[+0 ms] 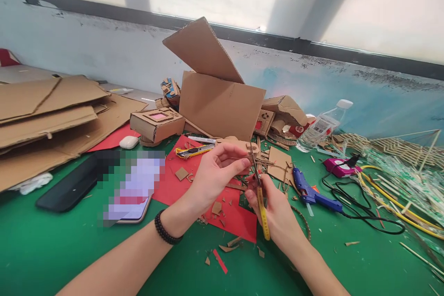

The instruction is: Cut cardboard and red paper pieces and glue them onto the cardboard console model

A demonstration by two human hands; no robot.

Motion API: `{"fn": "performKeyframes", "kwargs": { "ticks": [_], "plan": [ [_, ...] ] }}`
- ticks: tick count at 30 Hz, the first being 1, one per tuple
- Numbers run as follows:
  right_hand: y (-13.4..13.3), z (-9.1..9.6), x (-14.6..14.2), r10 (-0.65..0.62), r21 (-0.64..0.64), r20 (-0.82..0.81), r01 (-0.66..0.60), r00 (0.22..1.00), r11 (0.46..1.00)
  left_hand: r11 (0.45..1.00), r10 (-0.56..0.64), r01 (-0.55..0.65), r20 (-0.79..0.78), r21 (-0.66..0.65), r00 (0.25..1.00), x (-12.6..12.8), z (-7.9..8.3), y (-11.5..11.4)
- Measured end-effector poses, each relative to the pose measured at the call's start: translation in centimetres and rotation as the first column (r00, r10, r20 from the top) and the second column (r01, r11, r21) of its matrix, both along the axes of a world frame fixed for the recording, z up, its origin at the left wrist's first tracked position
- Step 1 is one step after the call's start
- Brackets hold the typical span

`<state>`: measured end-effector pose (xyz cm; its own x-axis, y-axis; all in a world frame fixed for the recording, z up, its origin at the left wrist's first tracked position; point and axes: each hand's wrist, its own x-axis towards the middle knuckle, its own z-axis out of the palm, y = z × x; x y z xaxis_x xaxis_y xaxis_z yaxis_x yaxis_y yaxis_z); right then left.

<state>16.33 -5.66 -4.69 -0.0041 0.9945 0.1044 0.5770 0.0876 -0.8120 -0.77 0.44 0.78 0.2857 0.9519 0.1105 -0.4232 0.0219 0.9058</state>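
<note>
Yellow-handled scissors [262, 208] are in my right hand [275, 210], blades pointing up and away from me. My left hand [217, 173], with a black beaded bracelet at the wrist, is closed in a pinch right beside the blades. Whatever sits between its thumb and fingers is too small to make out. Below both hands lies a red sheet [173, 185] strewn with cardboard scraps, among them a small square piece [181, 174]. A yellow utility knife [194, 151] and a white pen [201, 139] rest just beyond my left hand.
A blue glue gun [314, 194] with a black cord lies to the right, near a water bottle [324, 125]. Cardboard boxes [157, 125] and a large cardboard panel [222, 104] stand behind. At left are a phone [138, 215], an earbud case [128, 142] and stacked cardboard [45, 125].
</note>
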Motion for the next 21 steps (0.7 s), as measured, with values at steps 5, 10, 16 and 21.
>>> {"fn": "performKeyframes", "kwargs": {
  "ticks": [5,10,16,21],
  "plan": [
    [0.10,0.14,0.15,-0.060,0.043,0.124,0.055,0.990,0.998,0.998,-0.024,0.025,-0.022,0.049,0.999,-0.07,-0.71,0.19],
    [0.33,0.08,0.66,-0.082,0.082,0.204,0.066,0.975,0.994,0.996,-0.068,0.070,-0.047,0.049,0.997,0.01,-1.05,0.34],
    [0.41,0.04,0.88,-0.108,0.099,0.243,0.086,0.964,0.991,0.998,-0.062,0.062,-0.057,0.008,0.996,0.24,-1.02,0.37],
    [0.41,0.02,0.81,-0.096,0.066,0.259,0.082,0.961,0.994,0.999,-0.037,0.036,-0.051,-0.009,0.998,0.34,-0.92,0.31]
  ]
}}
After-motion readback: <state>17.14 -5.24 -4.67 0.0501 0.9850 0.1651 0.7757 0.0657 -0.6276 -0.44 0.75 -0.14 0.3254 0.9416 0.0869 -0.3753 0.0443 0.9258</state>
